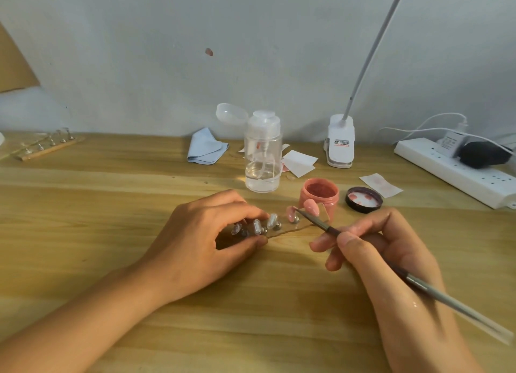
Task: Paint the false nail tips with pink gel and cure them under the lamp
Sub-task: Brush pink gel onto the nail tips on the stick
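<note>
A clear holder strip [282, 231] lies on the wooden table at the centre, carrying several false nail tips on small metal stands. Three tips [257, 226] are clear; two at the right end are pink [310, 206]. My left hand [201, 244] pinches the strip's left end between thumb and fingers. My right hand [382, 249] grips a thin gel brush [318, 223], whose tip touches the pink nail tip [291, 212]. Just behind stands the open pink gel jar [319, 195]. The white clip-on lamp [340, 140] stands at the back by the wall.
The jar's black lid [363, 199] lies right of the jar. A clear pump bottle [262, 154], a blue cloth [206, 146] and white paper wipes [300, 163] sit behind. A white power strip [458, 171] is at far right, a second nail holder [46, 145] at far left.
</note>
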